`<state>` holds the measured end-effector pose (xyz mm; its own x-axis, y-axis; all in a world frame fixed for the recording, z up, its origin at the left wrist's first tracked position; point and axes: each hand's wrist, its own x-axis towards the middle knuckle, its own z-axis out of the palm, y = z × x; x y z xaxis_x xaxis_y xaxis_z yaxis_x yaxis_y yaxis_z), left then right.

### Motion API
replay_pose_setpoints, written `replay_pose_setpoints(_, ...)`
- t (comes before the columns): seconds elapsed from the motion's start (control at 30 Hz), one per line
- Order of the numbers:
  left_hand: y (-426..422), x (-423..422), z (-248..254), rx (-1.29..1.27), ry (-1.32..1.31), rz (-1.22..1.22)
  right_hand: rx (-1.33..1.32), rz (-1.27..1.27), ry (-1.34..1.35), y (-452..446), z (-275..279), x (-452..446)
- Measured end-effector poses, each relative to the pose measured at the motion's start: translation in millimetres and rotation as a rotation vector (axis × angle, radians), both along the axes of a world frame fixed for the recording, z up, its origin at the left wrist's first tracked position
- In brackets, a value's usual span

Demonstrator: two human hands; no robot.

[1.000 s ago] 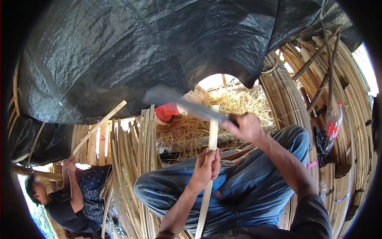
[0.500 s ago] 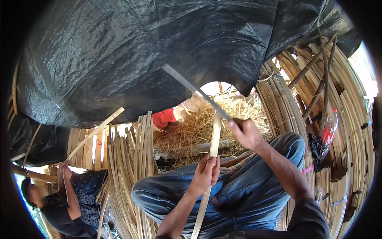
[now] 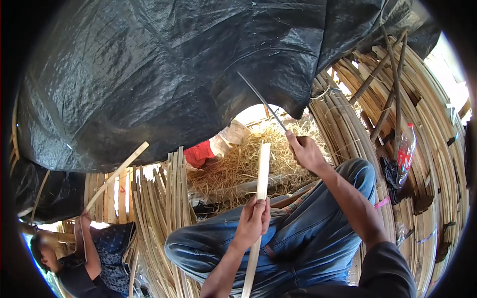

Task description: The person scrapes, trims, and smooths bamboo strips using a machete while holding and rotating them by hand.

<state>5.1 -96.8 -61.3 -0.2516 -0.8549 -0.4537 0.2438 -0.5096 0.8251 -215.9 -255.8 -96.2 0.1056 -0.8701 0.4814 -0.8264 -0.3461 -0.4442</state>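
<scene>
My left hand [image 3: 254,218] is closed around a pale bamboo strip [image 3: 263,171], which stands nearly upright with its lower end running down over my lap. In my right hand [image 3: 307,153] is a long-bladed knife [image 3: 259,97], its blade pointing up and to the left. The blade is apart from the strip's top end, a little to its right and above. My fingers hide most of the knife's handle. Both hands are above my crossed legs in blue jeans [image 3: 318,226].
A black plastic sheet [image 3: 149,74] hangs low overhead. Shavings [image 3: 238,166] lie heaped in front. Bamboo strips [image 3: 343,124] line the right, beside a red-labelled bottle [image 3: 406,154]; more strips [image 3: 174,193] stand left. A co-worker [image 3: 89,258] at far left holds a long strip [image 3: 117,174].
The knife has moved off the top of the bamboo strip and turned, so its blade shows edge-on. The strip leans slightly less. The whole view has shifted a little.
</scene>
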Motion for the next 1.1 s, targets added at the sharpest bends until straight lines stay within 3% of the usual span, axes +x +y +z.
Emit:
replay_pose_setpoints(0.03, -1.7, 1.6, -4.5, -0.002, 0.011, 0.011, 0.706, -0.053, -0.462, 10.4, 21.5, 9.1)
replay_pose_setpoints(0.07, -2.5, 3.4, -7.6, -0.009, 0.000, 0.014, 0.700, 0.039, -0.583, 17.4, 24.2, 13.6)
replay_pose_setpoints(0.23, -4.0, 4.0, -5.1, -0.001, 0.039, -0.030, 0.650, 0.306, -0.463, 29.6, 31.6, 21.5)
replay_pose_setpoints(0.3, -7.0, 4.5, -8.5, -0.007, 0.023, -0.017, 0.604, 0.337, -0.250, 37.3, 39.8, 24.1)
replay_pose_setpoints(0.43, -5.7, 1.9, -8.6, -0.021, -0.061, -0.007, 0.248, 0.506, 0.087, 40.5, 28.4, 25.1)
replay_pose_setpoints(0.53, -4.9, 1.9, -11.2, -0.024, -0.165, 0.014, 0.225, 0.350, 0.234, 32.0, 26.5, 23.5)
replay_pose_setpoints(0.57, -4.9, 1.8, -11.8, 0.004, -0.166, 0.031, 0.291, 0.328, 0.133, 23.5, 22.0, 19.8)
replay_pose_setpoints(0.63, -5.0, 1.2, -4.3, 0.030, -0.080, 0.019, 0.114, 0.207, -0.017, 4.2, -6.1, 8.4)
replay_pose_setpoints(0.7, -3.7, -0.1, 4.5, 0.035, -0.038, 0.015, 0.154, 0.104, -0.094, -1.0, -5.3, 3.1)
replay_pose_setpoints(0.77, -7.9, 4.4, -3.5, -0.014, -0.019, -0.013, 0.541, 0.081, -0.398, 4.8, 10.9, -0.9)
replay_pose_setpoints(0.83, -7.9, 5.8, -8.3, -0.047, 0.013, -0.020, 0.901, 0.196, -0.908, 25.8, 34.6, 15.8)
replay_pose_setpoints(0.9, -10.5, 8.0, -7.7, 0.019, 0.162, -0.052, 0.959, 0.323, -1.018, 31.8, 36.6, 26.2)
replay_pose_setpoints(1.1, -12.9, 2.8, -9.0, 0.054, 0.222, -0.076, 1.173, 0.369, -1.158, 36.0, 35.1, 33.3)
